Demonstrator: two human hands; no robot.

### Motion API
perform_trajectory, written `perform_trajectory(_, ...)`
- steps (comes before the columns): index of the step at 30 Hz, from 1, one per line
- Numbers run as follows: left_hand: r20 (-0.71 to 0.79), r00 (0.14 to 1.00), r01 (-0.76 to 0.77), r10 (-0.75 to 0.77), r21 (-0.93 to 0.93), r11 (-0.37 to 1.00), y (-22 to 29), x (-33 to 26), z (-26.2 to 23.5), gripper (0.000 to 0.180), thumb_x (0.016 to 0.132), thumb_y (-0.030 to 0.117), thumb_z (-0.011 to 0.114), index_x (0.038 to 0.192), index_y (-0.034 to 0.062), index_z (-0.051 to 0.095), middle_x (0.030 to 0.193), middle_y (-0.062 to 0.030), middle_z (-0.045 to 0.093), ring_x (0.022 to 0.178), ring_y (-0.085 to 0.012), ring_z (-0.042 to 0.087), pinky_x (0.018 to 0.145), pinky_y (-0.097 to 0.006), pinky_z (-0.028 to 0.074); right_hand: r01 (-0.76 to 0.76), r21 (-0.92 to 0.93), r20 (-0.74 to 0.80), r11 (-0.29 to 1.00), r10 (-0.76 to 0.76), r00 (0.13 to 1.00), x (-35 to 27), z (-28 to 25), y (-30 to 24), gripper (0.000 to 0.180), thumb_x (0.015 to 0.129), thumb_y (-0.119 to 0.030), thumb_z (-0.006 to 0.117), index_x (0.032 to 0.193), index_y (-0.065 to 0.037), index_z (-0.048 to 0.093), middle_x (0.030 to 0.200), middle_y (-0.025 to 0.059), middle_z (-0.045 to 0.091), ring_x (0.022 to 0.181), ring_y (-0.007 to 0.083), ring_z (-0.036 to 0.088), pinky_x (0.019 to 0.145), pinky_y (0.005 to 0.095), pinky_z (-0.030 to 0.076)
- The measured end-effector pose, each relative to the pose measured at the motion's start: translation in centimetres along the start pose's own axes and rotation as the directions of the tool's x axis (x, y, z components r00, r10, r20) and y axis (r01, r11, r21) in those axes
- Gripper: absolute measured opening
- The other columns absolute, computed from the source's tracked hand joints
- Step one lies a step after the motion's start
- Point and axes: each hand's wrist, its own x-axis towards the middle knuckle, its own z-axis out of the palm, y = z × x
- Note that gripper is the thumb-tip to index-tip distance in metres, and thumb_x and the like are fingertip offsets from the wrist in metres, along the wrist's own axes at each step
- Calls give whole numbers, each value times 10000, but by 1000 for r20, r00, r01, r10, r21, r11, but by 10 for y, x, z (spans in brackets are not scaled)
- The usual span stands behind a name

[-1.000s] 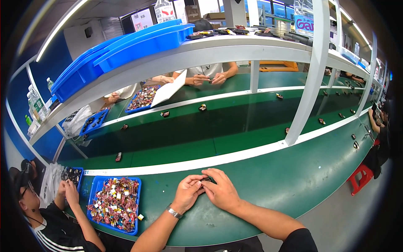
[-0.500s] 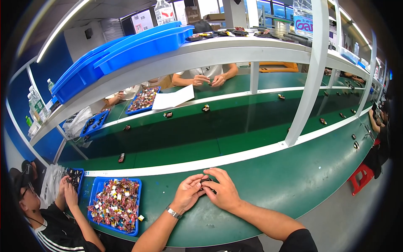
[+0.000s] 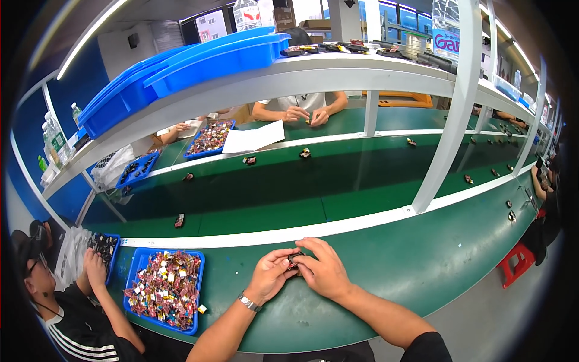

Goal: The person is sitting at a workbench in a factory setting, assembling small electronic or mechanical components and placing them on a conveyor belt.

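Over the green table, my left hand and my right hand meet around a small dark piece with a hint of red. Fingertips of both hands pinch it from either side and hide most of it, so its exact kind cannot be made out. A metal-banded watch sits on my left wrist. Left of my left forearm is a blue tray heaped with small dark-red, white and yellow wired parts. One whitish part lies at the tray's right edge.
A white rail divides my table from the sunken green belt, where several small parts lie. A grey post and overhead shelf with blue trays stand ahead. Co-workers sit at left, across and far right, near a red stool.
The view has shifted slightly. My fingers have moved a little around the dark piece, still held at the same spot. The left co-worker's hands have moved toward a tray of black parts.
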Motion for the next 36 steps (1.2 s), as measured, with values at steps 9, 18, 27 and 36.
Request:
perform_trajectory(9, -42, 999, 25, -22, 77, 997, -1, -2, 6, 273, 988, 62, 579, 1255, 13, 560, 1247, -131, 640, 1114, -227, 641, 950, -412, 547, 16, 35, 52, 999, -18, 999, 4, -9, 7, 228, 733, -2, 750, 941, -70, 686, 1150, 92, 617, 1100, 310, 583, 891, 392, 524)
perform_trajectory(18, -79, 996, 36, -31, 61, 997, 0, -2, 12, 275, 987, 47, 571, 1258, 0, 550, 1173, -121, 658, 1075, -207, 651, 936, -391, 557, 92, -43, 24, 995, -91, 996, 5, -11, 8, 220, 725, -3, 757, 920, -90, 705, 964, 38, 640, 855, 225, 623, 687, 335, 553)
perform_trajectory(27, -112, 993, 39, -28, 98, 994, -2, -1, 10, 280, 987, 20, 554, 1265, -6, 542, 1257, -112, 620, 1093, -178, 634, 937, -354, 552, 117, -82, 22, 990, -115, 993, 8, -7, 7, 232, 709, -23, 772, 920, -71, 690, 967, 48, 641, 852, 239, 629, 704, 345, 554)
perform_trajectory(36, -159, 987, 50, -29, 125, 991, -4, -1, 16, 263, 978, 21, 570, 1241, 13, 559, 1144, -82, 649, 1035, -161, 642, 913, -350, 554, 171, -167, 65, 971, -162, 985, 6, -2, 11, 253, 698, -22, 760, 931, -60, 668, 1000, 62, 635, 859, 251, 620, 723, 349, 545)
